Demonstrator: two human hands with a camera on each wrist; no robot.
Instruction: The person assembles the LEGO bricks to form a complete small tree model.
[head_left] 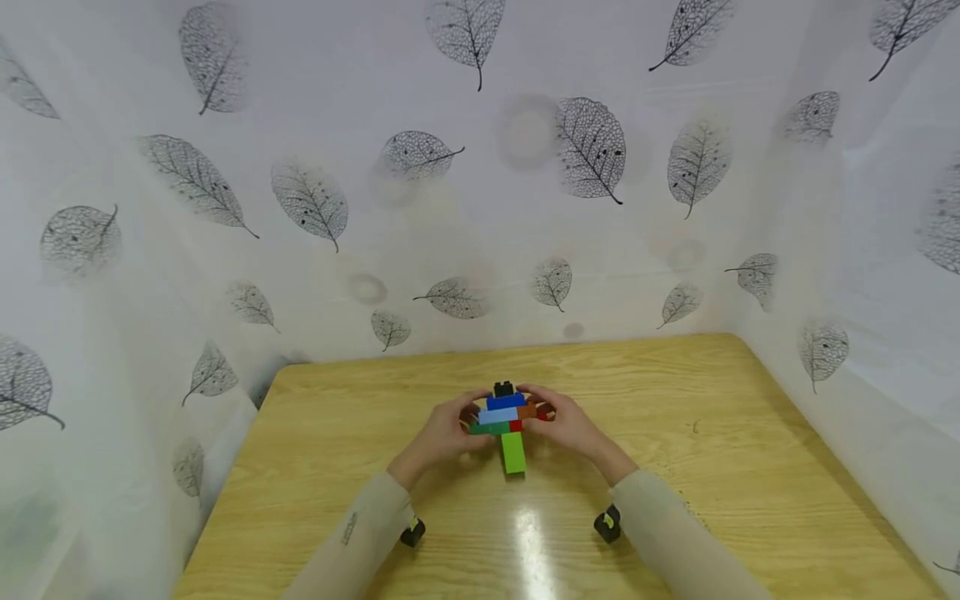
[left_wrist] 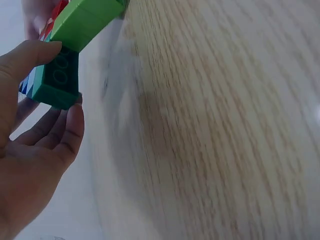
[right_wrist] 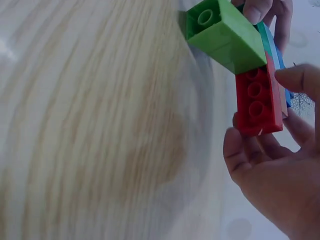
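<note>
Both hands hold a tree-shaped build of toy building bricks between them. Its lime-green stem (head_left: pixel 513 453) points toward the person; above it are a green brick (head_left: pixel 489 429), red brick (right_wrist: pixel 260 100), light-blue brick (head_left: pixel 498 415), orange-brown brick (head_left: pixel 528 411), blue brick (head_left: pixel 506 402) and black brick (head_left: pixel 503 389). My left hand (head_left: pixel 442 429) grips the green end, thumb on one side and fingers round the other. My right hand (head_left: pixel 573 425) grips the red end the same way. In the right wrist view the stem's hollow end shows; whether the build touches the table, I cannot tell.
Beneath the hands is a wood-grain table (head_left: pixel 337 500). A white curtain (head_left: pixel 480 217) printed with dark leaves hangs behind it and along both sides. Small black devices sit at each wrist, by the left sleeve (head_left: pixel 360 533) and the right sleeve (head_left: pixel 682 533).
</note>
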